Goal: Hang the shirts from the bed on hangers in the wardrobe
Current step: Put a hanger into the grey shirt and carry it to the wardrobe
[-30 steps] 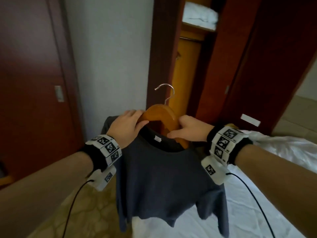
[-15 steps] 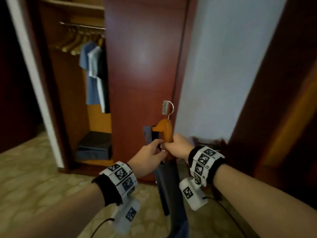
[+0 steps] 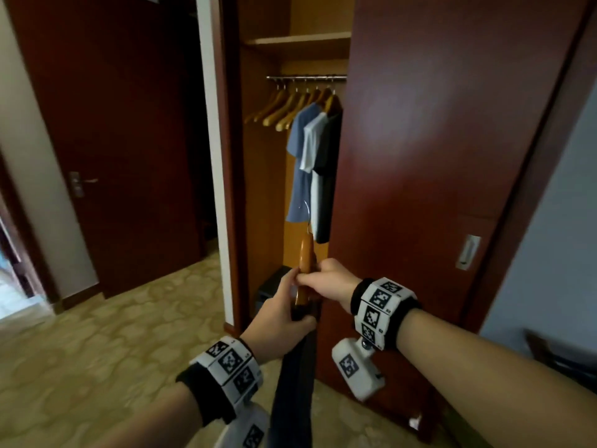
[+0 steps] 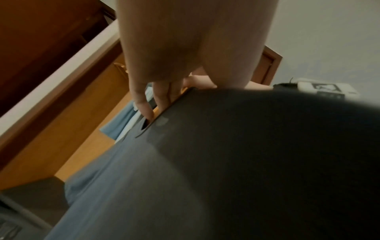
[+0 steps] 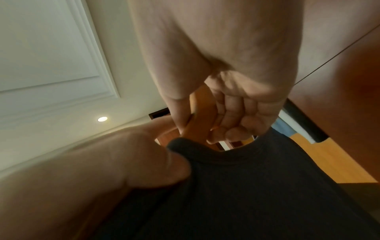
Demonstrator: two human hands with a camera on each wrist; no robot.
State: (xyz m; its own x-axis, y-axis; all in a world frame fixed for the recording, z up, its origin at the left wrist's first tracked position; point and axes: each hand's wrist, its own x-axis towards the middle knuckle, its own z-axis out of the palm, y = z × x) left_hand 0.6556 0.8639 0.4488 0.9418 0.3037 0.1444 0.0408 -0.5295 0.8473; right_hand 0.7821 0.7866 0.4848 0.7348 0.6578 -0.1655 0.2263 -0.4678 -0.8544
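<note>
The wardrobe (image 3: 420,124) was seen with its sliding door drawn aside, so that only a narrow opening was left on the left. Inside, a metal rail (image 3: 306,78) was hung with empty wooden hangers (image 3: 277,111) and three shirts already in place: a blue shirt (image 3: 298,163), a white shirt (image 3: 311,147) and a black shirt (image 3: 328,176).

The dark grey shirt (image 3: 294,383) was held edge-on in front of that opening, well below the rail, draped on a wooden hanger (image 3: 306,257) whose wire hook (image 3: 307,210) pointed up. The right hand (image 3: 328,279) was curled round the hanger's neck. The left hand (image 3: 281,313) was gripping the shirt's collar against the hanger.

It was judged that the hook could be caught on the hung shirts or knocked against the door edge, since the gap was narrow and the rail crowded at its right end. The shirt could also be slid off one shoulder if the hanger were tipped during the lift.

The rail and the free space on it were shown only by the head view. The thumb and fingers of the right hand (image 5: 236,113) wrapped about the wood were made plain only by the right wrist view, where the left thumb (image 5: 164,165) was seen pressed on the collar rim (image 5: 216,155). The fingers (image 4: 144,104) tucked inside the neck opening were shown only by the left wrist view.
</note>
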